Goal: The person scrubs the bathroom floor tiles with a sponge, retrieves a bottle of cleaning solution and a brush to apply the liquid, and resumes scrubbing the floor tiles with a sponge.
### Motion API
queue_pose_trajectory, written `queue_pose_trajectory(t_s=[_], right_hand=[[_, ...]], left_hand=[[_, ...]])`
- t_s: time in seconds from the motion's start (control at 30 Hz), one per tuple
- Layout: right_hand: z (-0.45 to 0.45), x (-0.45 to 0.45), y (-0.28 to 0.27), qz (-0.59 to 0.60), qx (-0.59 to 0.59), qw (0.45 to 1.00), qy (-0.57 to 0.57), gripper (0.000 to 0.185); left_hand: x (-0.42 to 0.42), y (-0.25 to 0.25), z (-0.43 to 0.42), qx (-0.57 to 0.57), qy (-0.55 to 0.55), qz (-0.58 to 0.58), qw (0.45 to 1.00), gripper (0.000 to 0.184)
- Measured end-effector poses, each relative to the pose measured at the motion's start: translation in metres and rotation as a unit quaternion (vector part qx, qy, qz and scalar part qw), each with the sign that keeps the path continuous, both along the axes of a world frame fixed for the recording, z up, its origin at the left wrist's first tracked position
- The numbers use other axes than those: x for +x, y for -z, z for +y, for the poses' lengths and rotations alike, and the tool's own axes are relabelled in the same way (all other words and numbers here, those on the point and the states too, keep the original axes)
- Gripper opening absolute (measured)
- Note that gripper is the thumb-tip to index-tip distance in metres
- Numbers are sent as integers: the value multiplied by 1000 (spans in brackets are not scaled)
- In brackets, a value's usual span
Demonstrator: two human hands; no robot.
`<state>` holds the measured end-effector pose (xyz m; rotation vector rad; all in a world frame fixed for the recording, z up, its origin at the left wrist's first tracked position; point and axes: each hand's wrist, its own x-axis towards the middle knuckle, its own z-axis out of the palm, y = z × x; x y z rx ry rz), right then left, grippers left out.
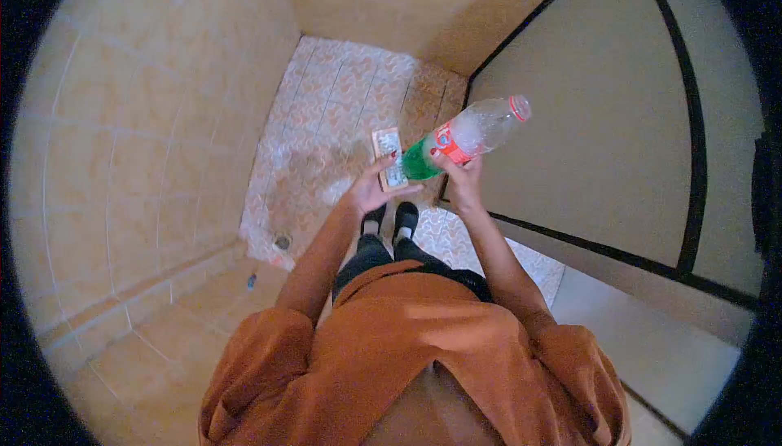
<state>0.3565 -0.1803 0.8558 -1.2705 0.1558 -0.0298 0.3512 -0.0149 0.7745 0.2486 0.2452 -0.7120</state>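
In my left hand (371, 192) lies a rectangular scrub brush (390, 146), a light-coloured block with a whitish, speckled face turned up; my thumb rests over its edge. My right hand (465, 177) is wrapped round a clear plastic bottle (489, 126) with a red label. Green liquid sits in the bottle's lower end, which points toward the brush. The bottle leans, its neck up and to the right, with a red ring near the mouth. Whether a cap is on it I cannot tell. The bottle's base is close beside the brush; whether they touch is unclear.
Patterned floor tiles (326, 112) lie below, looking wet in places, with a round drain (282, 242) at left. A tiled wall (147, 136) rises on the left. A pale dark-edged panel (586, 120) stands on the right. A small blue item (251, 281) lies at lower left.
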Motion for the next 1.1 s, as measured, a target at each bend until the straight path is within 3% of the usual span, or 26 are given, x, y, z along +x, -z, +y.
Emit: queue_pose_trajectory(t_s=[0.1,0.2,0.27,0.3,0.37,0.5,0.53,0.6,0.63,0.7,0.77,0.83,0.9,0.97,1.03,1.1], right_hand=[[0,3,-13,-25,-29,999,-7,49],[-2,1,-43,-11,-55,998,-27,52],[-23,2,-15,-11,-106,989,-104,54],[-32,-1,-21,-20,-110,990,-83,54],[-41,-8,-40,127,-126,970,-165,50],[-47,-25,-65,91,-113,975,-166,41],[-46,-31,-67,98,-112,978,-147,41],[-48,-37,-78,-50,-328,941,-64,47],[-43,-42,-97,-42,-329,942,-48,47],[-34,-50,-142,-6,-171,985,22,46],[-28,-59,-161,-10,-189,978,86,43],[-27,-67,-170,-39,-246,966,75,40],[-23,-72,-190,5,-280,956,82,36],[-25,-66,-201,-2,-400,913,83,35],[-29,-68,-223,12,-400,911,102,36],[-26,-73,-227,-31,-443,894,68,38]], left_hand=[[5,-4,-12,6,-35,-10,999,42],[12,-1,-9,-13,-3,-37,999,45],[17,-3,-12,-12,7,-78,997,51],[19,1,-12,-16,27,-89,995,51],[27,22,-8,-50,48,-50,996,54],[40,30,3,-67,122,-76,987,53],[42,33,7,-80,140,-76,984,53],[44,34,14,-67,167,-76,981,52],[44,31,17,-69,184,-72,978,52],[50,28,19,-84,212,-54,972,52],[54,29,25,-59,239,-68,967,53],[56,22,28,-15,270,-67,960,56],[59,10,31,2,303,-55,951,58],[64,10,31,23,324,-37,945,59],[64,-5,29,15,366,-4,931,58],[58,15,28,27,379,31,924,58]])
